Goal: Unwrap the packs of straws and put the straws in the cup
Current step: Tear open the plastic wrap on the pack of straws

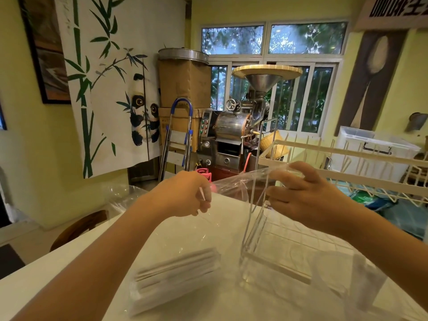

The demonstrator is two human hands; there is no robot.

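Both grips pinching clear wrapper (pixel 240 184) above acrylic holder (pixel 261 242): left hand (pixel 185 195), right hand (pixel 301 193). Straw pack (pixel 176 281) flat on table (pixel 69 262), left of holder. Risk: film snags holder's rim, tips it.

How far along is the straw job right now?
Early stage. Done: nothing visibly placed; the clear container on the table shows no straws. In hand: the left hand and right hand stretch a clear plastic wrapper between them. Left: the pack of straws lying on the table, apparently wrapped, must be emptied and loaded.
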